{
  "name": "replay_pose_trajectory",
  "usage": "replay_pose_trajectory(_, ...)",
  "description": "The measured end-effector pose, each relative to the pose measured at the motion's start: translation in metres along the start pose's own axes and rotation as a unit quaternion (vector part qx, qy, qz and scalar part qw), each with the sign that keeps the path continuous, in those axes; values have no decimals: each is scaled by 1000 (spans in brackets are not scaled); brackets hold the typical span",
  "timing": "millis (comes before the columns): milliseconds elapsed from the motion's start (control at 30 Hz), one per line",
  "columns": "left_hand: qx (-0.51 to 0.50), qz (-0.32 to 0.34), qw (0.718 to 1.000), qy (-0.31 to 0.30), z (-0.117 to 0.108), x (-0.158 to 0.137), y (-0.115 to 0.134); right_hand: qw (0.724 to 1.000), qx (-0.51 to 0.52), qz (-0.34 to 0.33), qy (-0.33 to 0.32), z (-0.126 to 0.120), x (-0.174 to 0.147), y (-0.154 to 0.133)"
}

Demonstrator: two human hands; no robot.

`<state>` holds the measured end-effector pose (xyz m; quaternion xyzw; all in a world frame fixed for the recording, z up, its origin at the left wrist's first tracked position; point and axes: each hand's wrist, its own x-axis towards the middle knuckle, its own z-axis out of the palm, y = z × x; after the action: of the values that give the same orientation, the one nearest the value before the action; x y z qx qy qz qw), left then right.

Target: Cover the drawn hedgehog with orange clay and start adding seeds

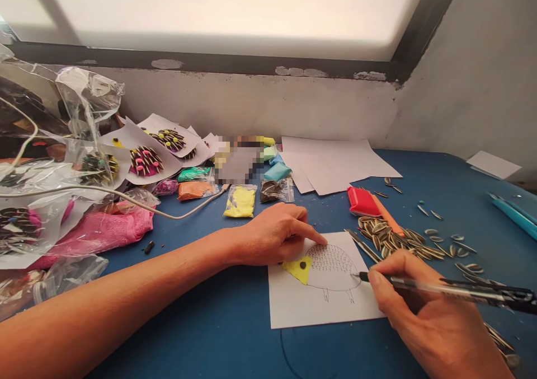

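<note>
Across the lower frame, blue tabletop [188,323]; along the top, bright window [235,9] with dark frame, set in pale wall [474,88]. Reaching in from lower left, bare forearm ending in left hand [272,233] near centre, index finger stretched onto the upper edge of a sheet, other fingers curled under; impossible to tell whether anything sits within them. At lower right, right hand [432,317], fingers grasping a pen. Between both, right of centre, that white sheet [293,306], flat on the blue. Above it, toward the wall, overlapping blank papers [335,166]. At left, pink cloth [113,228] among clear plastic; behind it, upright crumpled bag [90,99]. Across left and middle, white cable [180,218]. On the sheet, outlined animal drawing [331,270], upper back filled with small curved marks, two pairs of leg lines below. In the right hand, black pen [470,292], slanting from the right edge, tip at the drawing's right outline. At upper left, seed-studded figures [145,162] on paper. Mid-frame, yellow packet [240,201] beside dark packet [274,191]; right of centre, red packet [364,201] next to orange strip [388,215]. At the drawing's left end, yellow head piece [298,268] with dark spot. Smallest, striped seeds [377,236], heaped above the right hand and scattered rightward.
</note>
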<state>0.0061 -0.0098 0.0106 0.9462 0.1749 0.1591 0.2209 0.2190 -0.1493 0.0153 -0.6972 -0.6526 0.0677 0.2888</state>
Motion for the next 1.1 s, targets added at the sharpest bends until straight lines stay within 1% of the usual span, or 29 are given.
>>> replay_pose_trajectory(200,4,2,1000,1,0,-1,-1,999,0,-26,29,-2,2,-3)
replay_pose_trajectory(433,6,4,1000,4,0,-1,0,1000,2,-18,1,0,0,-4)
replay_pose_trajectory(600,11,2,1000,2,0,0,0,1000,7,4,13,1,0,-6)
replay_pose_trajectory(733,2,1,1000,7,1,0,-1,1000,11,-22,2,-1,0,-6)
replay_pose_trajectory(833,0,3,1000,9,1,0,0,1000,6,-23,14,-2,0,-5)
replay_pose_trajectory(967,-2,0,1000,6,1,0,0,999,10,-40,4,-1,1,-3)
replay_pose_trajectory(1033,-2,0,1000,4,0,0,1,999,16,-40,-1,-2,1,-4)
replay_pose_trajectory(1100,0,0,1000,3,0,0,1,1000,14,-21,9,-4,-1,-7)
